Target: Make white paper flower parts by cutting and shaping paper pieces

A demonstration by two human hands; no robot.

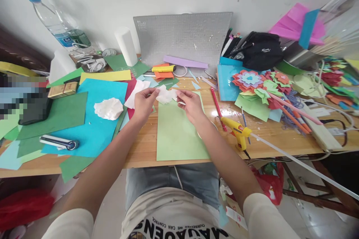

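Observation:
A small piece of white tissue is stretched between my two hands above the top of a light green paper sheet. My left hand pinches its left end between thumb and fingers. At the other end, my right hand has a pinch on the tissue too. Another white tissue sheet lies just behind my left hand. Further left, a crumpled white wad rests on a blue paper sheet.
A yellow hot glue gun and a red pen-like stick lie right of the green sheet. Layered paper flowers sit farther right. A utility knife lies at left. A grey cutting mat leans on the wall.

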